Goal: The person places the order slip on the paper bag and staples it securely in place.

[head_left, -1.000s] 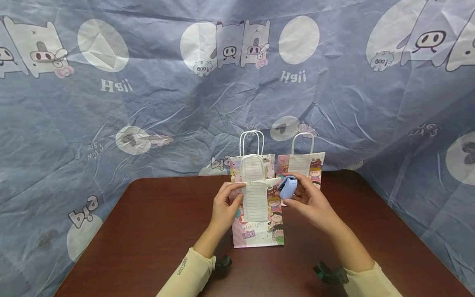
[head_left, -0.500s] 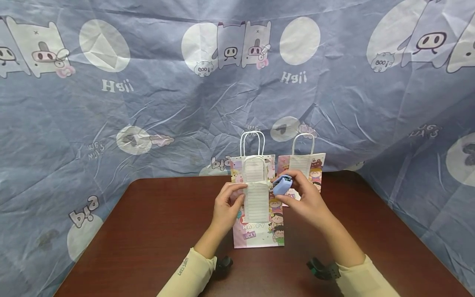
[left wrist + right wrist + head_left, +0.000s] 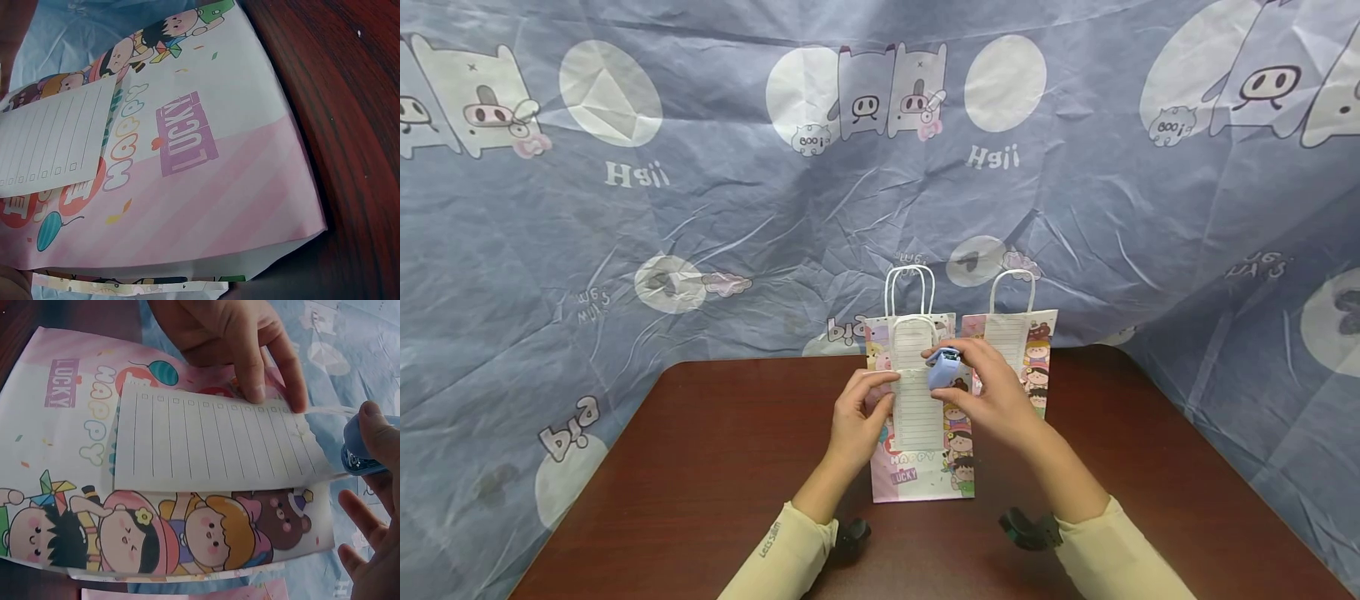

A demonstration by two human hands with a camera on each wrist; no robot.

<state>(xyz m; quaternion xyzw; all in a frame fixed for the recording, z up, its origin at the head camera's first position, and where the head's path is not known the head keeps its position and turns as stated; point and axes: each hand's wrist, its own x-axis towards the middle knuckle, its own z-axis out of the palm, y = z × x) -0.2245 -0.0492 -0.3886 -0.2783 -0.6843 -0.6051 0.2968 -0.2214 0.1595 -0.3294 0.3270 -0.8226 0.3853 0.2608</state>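
A paper gift bag (image 3: pixel 925 487) with cartoon children stands upright at the table's middle, its white handle on top. Against its front lies a lined sheet of note paper (image 3: pixel 917 417), its upper end by the bag's top edge. My left hand (image 3: pixel 852 421) pinches the sheet and bag together at the upper left, thumb in front. In my right hand (image 3: pixel 996 396) is a light blue stapler (image 3: pixel 944 368), held between thumb and fingers. From the right wrist view, the stapler (image 3: pixel 356 444) is near the sheet's top end, apart from it.
Behind stand two more bags: one (image 3: pixel 877 337) directly back, another (image 3: pixel 1042 350) to the right, each with a lined sheet on its front. A dark wooden table (image 3: pixel 737 467) extends around them. Patterned blue cloth (image 3: pixel 737 208) hangs behind the table.
My right hand has carried the stapler leftward, from the bag's right edge to the top of the sheet. The left hand and the front bag have barely moved.
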